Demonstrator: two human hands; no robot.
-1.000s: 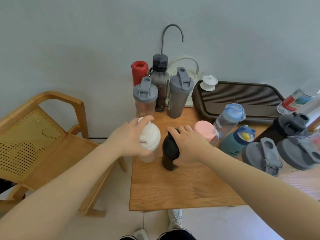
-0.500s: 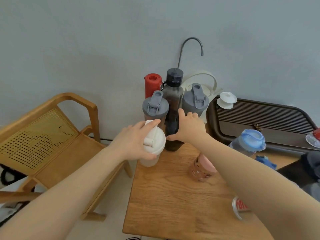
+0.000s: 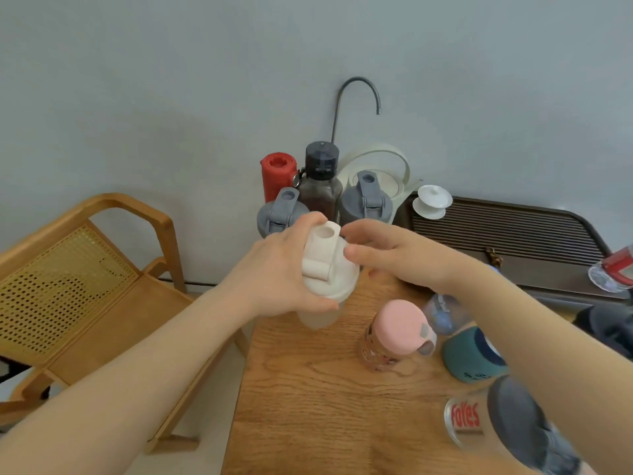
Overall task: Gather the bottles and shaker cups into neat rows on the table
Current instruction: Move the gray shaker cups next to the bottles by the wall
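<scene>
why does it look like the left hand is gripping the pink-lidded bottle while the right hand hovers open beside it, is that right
Not quite. In the head view the left hand grips the white shaker cup by its lid, not the pink-lidded bottle, which stands untouched on the table. The rest holds: the right hand hovers open beside the cup.

The right forearm [image 3: 513, 323] hides a blue bottle [image 3: 442, 313]; 1 grey lid [image 3: 527, 430] is blurred.
</scene>
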